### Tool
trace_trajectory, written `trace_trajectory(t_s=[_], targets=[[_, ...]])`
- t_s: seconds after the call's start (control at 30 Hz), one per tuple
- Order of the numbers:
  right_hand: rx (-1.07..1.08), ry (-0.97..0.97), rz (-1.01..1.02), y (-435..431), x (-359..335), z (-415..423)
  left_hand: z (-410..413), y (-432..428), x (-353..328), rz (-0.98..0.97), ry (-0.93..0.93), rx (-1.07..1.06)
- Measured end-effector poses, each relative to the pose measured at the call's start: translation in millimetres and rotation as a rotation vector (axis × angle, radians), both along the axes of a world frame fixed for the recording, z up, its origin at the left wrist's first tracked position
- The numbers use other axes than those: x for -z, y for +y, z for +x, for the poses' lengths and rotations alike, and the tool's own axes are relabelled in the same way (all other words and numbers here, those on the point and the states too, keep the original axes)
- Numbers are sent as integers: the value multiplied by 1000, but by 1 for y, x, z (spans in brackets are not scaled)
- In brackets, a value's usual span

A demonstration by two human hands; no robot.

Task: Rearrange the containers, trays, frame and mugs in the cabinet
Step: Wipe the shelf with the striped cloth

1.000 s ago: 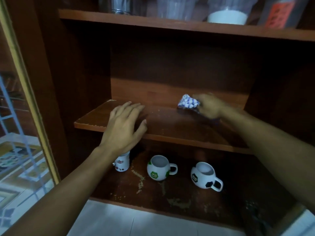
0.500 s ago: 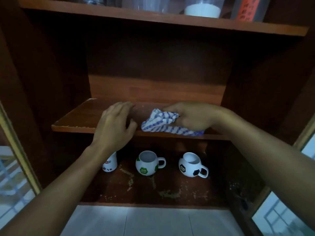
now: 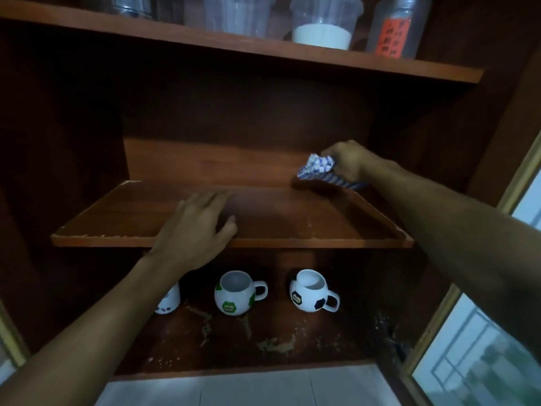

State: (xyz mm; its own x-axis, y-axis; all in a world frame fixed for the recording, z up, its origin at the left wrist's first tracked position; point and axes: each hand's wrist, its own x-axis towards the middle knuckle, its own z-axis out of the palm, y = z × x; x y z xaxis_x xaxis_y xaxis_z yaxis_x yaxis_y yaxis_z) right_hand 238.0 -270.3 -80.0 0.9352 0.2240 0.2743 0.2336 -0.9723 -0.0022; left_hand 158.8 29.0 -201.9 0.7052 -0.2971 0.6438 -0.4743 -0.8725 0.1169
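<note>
Three white glazed mugs are stood upright on the bottom shelf [image 3: 292, 332]: the round green-patched mug [image 3: 234, 293] and black-patched mug [image 3: 311, 291] with handles turned right, the third mug [image 3: 169, 300] half hidden. A crumpled checked cloth [image 3: 317, 168] is gripped by the right hand [image 3: 345, 161] at the wooden middle shelf's [image 3: 292, 221] back right corner. The left hand [image 3: 196, 230] is laid flat near its front edge.

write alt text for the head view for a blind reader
A right hand grips a checked cloth at the back right corner of the middle shelf while the left hand rests flat near its front edge. Below stand a green-patched football mug, a black-patched football mug and a third mug.
</note>
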Motion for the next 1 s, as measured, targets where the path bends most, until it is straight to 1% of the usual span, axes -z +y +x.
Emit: trace_trajectory(t_s=[0.07,0.23,0.33,0.43,0.57,0.6,0.67,0.7,0.73,0.77,0.83,0.87,0.93,1.0], targets=[[48,26,19,-9,18,8,0,-3,-1,17,18,5],[74,149,80,-27,51,10,-1,-5,1,49,35,-40],[85,206,74,-29,44,-4,-1,-7,1,72,44,-59],[66,322,73,-22,30,-28,-2,-10,-1,65,48,-63],[29,417,-67,-9,12,-67,-6,-22,-8,38,38,-23],[1,463,-45,-6,6,-77,-7,-27,-10,34,31,-9],[-52,566,111,-5,-8,-94,-8,-38,-12,25,33,20],[-52,580,184,-6,-14,-99,-9,-44,-12,29,35,33],[-35,549,209,-8,-19,-101,-9,-49,-11,37,37,44],[4,468,177,-12,-25,-99,-10,-53,-9,46,39,51],[115,265,-29,-19,-33,-88,-8,-57,-7,50,56,51],[176,197,-140,-21,-34,-83,-7,-58,-6,42,64,47],[290,151,-258,-24,-27,-74,-5,-57,-5,16,67,34],[365,203,-291,-25,-11,-66,-4,-57,-5,-3,54,27]])
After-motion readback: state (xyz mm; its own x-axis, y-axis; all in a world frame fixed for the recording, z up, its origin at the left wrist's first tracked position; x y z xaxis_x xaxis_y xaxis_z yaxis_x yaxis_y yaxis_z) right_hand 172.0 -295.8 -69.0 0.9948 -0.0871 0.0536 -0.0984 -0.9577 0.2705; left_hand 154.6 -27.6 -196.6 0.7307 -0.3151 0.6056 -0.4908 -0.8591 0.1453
